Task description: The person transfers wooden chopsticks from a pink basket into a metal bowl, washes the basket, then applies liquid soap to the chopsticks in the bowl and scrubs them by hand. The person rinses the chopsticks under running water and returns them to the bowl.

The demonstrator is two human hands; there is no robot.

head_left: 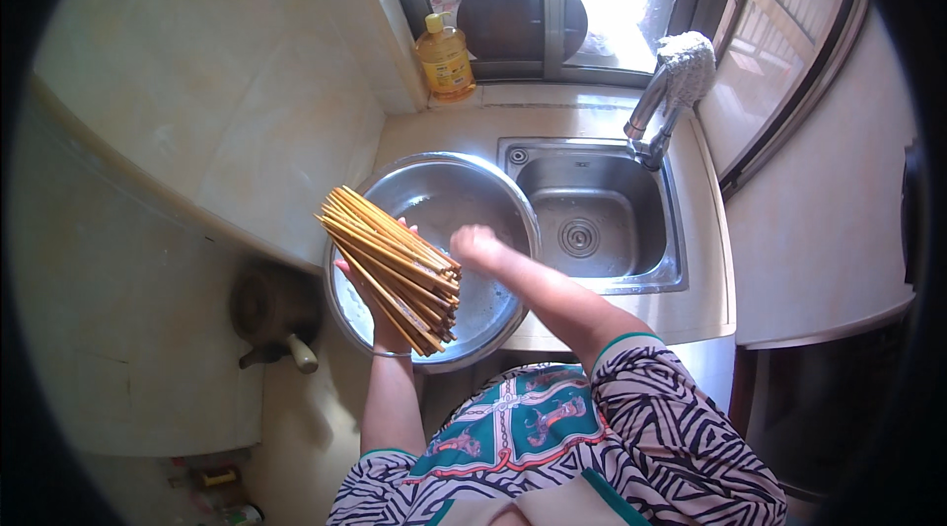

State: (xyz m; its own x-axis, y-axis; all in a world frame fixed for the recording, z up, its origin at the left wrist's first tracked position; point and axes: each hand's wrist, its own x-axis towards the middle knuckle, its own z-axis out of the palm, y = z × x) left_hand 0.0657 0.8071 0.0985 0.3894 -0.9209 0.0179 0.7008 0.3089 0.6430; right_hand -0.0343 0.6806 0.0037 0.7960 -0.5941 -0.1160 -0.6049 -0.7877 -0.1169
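Observation:
A thick bundle of wooden chopsticks (pixel 396 267) lies across my left hand (pixel 362 278), which grips it from below and is mostly hidden by the sticks. The bundle is tilted, its thicker ends pointing toward my body and to the right. Beneath it is a large, round stainless steel basin (pixel 488 333), with a little water or wet shine inside. My right hand (pixel 476 243) hovers over the basin just right of the bundle, slightly blurred, fingers curled; whether it holds anything small cannot be told.
Right of the basin is a steel sink (pixel 599 230) with a cloth-wrapped faucet (pixel 655 100). A yellow pump bottle (pixel 446 63) stands by the window. A dark pot-like object with a handle (pixel 270 304) is at the left. A tiled wall rises behind the basin's left side.

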